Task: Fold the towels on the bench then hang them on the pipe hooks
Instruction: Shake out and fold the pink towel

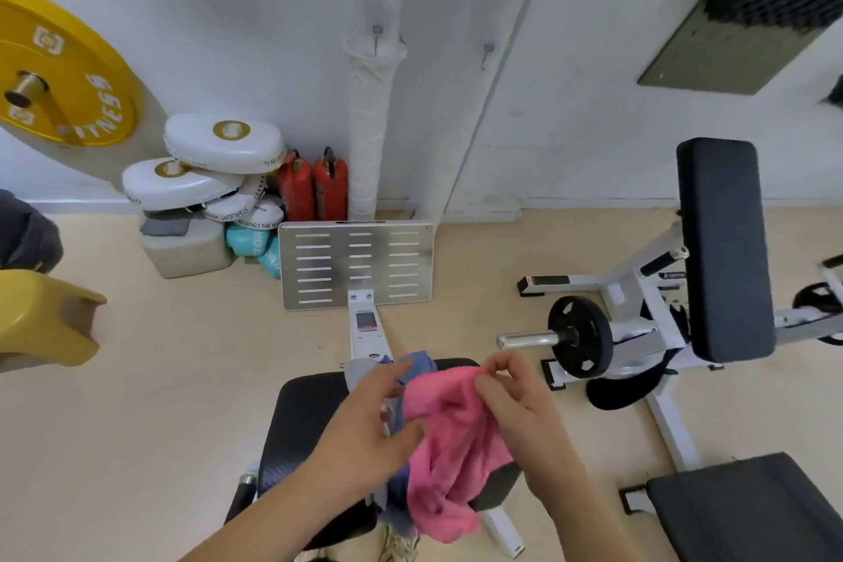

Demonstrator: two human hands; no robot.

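Observation:
A crumpled pink towel (451,447) lies on the black bench seat (301,415) below me, over a blue-grey towel (417,367) and a grey one (360,372). My right hand (515,397) pinches the pink towel's upper edge between thumb and fingertips. My left hand (365,429) hovers over the pile with fingers spread and relaxed, its thumb against the pink cloth. Two small hooks (377,32) (487,52) sit on the white wall by the wrapped vertical pipe (369,128).
A metal footplate (356,265) stands ahead of the bench. Boxing pads (219,151) and two red extinguishers (314,187) sit by the wall. A weight machine with a black plate (579,338) and pad (725,246) is right; a yellow plate (59,73) left.

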